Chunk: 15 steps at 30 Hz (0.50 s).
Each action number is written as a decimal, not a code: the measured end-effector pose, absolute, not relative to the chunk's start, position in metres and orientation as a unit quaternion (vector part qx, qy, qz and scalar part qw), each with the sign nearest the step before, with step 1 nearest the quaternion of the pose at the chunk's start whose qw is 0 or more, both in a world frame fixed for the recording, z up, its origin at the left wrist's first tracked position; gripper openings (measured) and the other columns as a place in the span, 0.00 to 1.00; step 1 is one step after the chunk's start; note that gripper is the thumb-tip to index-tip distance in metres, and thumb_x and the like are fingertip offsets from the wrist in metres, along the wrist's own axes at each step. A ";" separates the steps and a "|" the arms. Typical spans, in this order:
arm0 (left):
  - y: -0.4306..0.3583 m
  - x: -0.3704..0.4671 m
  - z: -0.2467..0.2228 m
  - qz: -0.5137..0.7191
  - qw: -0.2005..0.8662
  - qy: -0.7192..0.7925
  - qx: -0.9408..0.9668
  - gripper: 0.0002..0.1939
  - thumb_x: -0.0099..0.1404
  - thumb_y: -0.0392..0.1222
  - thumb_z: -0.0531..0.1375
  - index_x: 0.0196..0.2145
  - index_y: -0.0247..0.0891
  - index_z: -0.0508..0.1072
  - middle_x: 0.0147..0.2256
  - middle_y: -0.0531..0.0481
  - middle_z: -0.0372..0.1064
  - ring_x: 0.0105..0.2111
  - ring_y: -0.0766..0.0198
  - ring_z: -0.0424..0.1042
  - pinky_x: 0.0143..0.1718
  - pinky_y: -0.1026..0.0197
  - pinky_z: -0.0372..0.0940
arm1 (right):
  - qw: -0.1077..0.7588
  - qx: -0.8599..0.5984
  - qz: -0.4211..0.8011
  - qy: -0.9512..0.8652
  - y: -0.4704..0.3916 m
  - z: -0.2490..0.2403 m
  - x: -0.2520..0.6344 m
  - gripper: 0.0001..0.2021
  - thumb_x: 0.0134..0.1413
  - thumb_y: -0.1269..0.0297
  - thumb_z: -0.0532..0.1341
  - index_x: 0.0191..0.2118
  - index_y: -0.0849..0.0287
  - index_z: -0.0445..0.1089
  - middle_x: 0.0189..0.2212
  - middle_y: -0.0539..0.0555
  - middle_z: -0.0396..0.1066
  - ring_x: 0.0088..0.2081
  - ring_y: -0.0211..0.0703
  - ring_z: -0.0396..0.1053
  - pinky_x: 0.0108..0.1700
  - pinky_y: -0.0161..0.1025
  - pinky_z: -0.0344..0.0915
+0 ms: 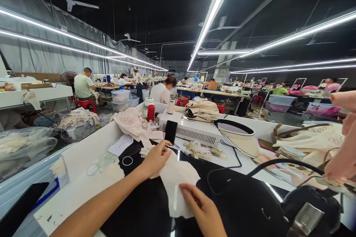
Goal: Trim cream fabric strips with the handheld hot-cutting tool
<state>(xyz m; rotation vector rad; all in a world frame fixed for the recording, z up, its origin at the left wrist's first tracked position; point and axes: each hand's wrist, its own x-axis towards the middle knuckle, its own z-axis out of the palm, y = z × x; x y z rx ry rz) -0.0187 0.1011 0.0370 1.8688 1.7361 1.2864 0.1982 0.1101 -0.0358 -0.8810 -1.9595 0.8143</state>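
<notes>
A cream fabric piece (179,177) with an uneven edge lies on the glossy black work surface (139,200). My left hand (157,158) is at its upper left, fingers curled together at the fabric's top; what they pinch is too small to make out. My right hand (198,205) rests at the fabric's lower right edge, thumb and index fingertips on it beside a pale reflective strip. Beyond my left hand a black phone (170,132) leans against a white slotted box (194,129). More cream fabric (107,181) lies left of my forearm.
A white ring (127,160), light green cord (107,161) and paper label (121,145) lie at left. A red bottle (150,112) stands behind. At right are a cream visor (239,139), black cable (278,161) and black device (311,211). People sit at tables beyond.
</notes>
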 end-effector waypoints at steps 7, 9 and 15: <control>0.134 -0.060 0.025 0.403 0.125 0.669 0.612 0.13 0.70 0.32 0.57 0.52 0.36 0.73 0.34 0.53 0.70 0.35 0.62 0.72 0.43 0.58 0.66 | 0.424 -0.449 0.262 -0.742 0.178 -0.014 0.182 0.21 0.56 0.47 0.56 0.41 0.55 0.80 0.32 0.54 0.81 0.35 0.53 0.77 0.38 0.43 0.73; 0.135 -0.061 0.015 0.383 0.121 0.682 0.611 0.11 0.72 0.36 0.59 0.52 0.36 0.72 0.38 0.50 0.72 0.39 0.60 0.73 0.47 0.53 0.68 | 0.423 -0.455 0.244 -0.745 0.189 -0.019 0.176 0.21 0.56 0.48 0.55 0.40 0.55 0.79 0.36 0.56 0.82 0.39 0.54 0.78 0.43 0.45 0.73; 0.129 -0.055 -0.005 0.339 0.122 0.703 0.613 0.12 0.74 0.45 0.61 0.49 0.35 0.74 0.49 0.45 0.73 0.48 0.56 0.74 0.52 0.46 0.70 | 0.391 -0.441 0.196 -0.784 0.204 -0.035 0.165 0.19 0.50 0.54 0.54 0.37 0.57 0.79 0.38 0.61 0.81 0.42 0.59 0.78 0.50 0.53 0.72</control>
